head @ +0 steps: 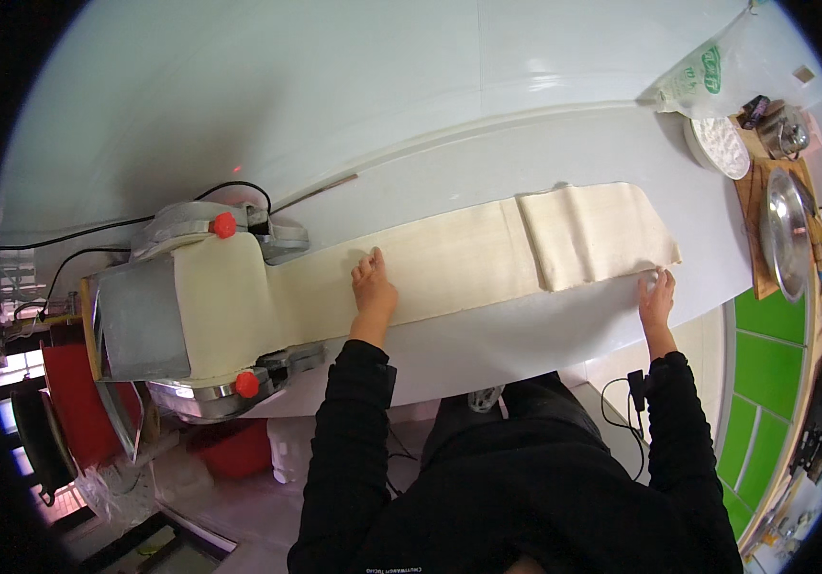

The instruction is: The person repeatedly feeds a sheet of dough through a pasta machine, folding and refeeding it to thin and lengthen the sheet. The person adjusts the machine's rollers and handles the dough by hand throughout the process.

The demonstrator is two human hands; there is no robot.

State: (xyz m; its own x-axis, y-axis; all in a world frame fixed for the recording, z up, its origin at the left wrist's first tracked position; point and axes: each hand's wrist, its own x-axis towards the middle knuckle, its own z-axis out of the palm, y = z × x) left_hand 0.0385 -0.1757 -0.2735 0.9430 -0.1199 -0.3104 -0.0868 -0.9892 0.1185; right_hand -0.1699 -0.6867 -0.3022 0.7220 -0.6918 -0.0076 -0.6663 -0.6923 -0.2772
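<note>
A long sheet of pale dough (pixel 447 258) runs from the rollers of a dough sheeter (pixel 199 391) on my left along the white worktop. Its far-right part lies folded over in layers (pixel 597 233). My left hand (pixel 374 290) rests palm down on the flat stretch of dough, fingers slightly bent and gripping nothing. At the front right corner of the folded layers, my right hand (pixel 656 298) touches the edge with its fingertips, thumb apart from the fingers. Dough also covers the sheeter's top, between two red knobs (pixel 224 224).
The white worktop (pixel 468 366) meets a wall behind. A white bowl of flour-like powder (pixel 719 147), a steel basin (pixel 786 233) on a wooden board (pixel 748 208) and a hanging plastic bag (pixel 705 79) are at right. Black cables (pixel 81 233) run behind the sheeter; a red tub (pixel 235 448) sits below.
</note>
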